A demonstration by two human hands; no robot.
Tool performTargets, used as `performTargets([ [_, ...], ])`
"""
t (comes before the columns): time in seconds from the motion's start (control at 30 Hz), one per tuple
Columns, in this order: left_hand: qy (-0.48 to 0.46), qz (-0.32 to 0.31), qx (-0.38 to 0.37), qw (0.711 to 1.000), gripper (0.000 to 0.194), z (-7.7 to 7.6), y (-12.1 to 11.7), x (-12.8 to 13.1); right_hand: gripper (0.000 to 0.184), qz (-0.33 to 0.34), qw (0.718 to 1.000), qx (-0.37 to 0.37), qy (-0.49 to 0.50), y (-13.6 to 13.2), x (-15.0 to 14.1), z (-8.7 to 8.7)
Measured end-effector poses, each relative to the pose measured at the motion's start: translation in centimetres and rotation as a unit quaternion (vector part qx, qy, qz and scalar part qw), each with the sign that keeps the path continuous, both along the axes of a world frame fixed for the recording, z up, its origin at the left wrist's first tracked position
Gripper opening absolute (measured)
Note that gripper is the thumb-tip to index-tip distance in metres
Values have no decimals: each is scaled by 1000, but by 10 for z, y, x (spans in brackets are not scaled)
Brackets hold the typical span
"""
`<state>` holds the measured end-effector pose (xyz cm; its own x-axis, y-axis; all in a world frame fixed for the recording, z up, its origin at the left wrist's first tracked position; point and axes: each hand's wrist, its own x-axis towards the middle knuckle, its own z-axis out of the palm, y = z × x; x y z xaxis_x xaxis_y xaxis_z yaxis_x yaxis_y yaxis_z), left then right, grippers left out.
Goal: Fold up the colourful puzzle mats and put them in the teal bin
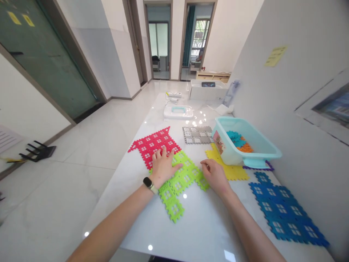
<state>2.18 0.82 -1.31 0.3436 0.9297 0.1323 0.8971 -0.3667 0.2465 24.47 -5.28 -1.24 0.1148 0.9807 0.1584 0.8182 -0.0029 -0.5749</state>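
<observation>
Two bare grips are working over a long white bench (207, 227), seen from the single head camera looking forward and down. The left grip (163, 168) is lying flat and open, its fingers spread, pressing on the seam where a red mat (154, 147) shaped like a house meets a lime mat (177, 189). It is not closing on anything. The right grip (215, 176) is resting by the lime mat's right edge with its fingers loosely curled, and I cannot tell whether it is pinching that edge or only touching it. A black watch (148, 183) is sitting on the left wrist.

As far as I can see, the red and lime mats are lying edge to edge, and both are showing rows of small window holes. A yellow mat (231, 167) is lying just right of the lime one, its far side running under a teal tub (261, 151). A grey mat (197, 134) is sitting apart beyond the red and lime pair, while a blue mat (283, 207) is lying well off to the right, touching none of them. Teal and orange pieces (238, 142) are remaining in the tub, and a purple strip (259, 167) is poking out beneath it.
</observation>
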Motion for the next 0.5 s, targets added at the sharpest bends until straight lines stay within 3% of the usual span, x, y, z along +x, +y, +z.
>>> performTargets([
  [0.2,17,-4,32,999,74,-5,10,-5,32,17,991,-109,-80,-15,-1,16],
  [0.5,-7,6,29,1000,79,-6,15,-2,22,15,991,-132,-17,-22,-16,22],
])
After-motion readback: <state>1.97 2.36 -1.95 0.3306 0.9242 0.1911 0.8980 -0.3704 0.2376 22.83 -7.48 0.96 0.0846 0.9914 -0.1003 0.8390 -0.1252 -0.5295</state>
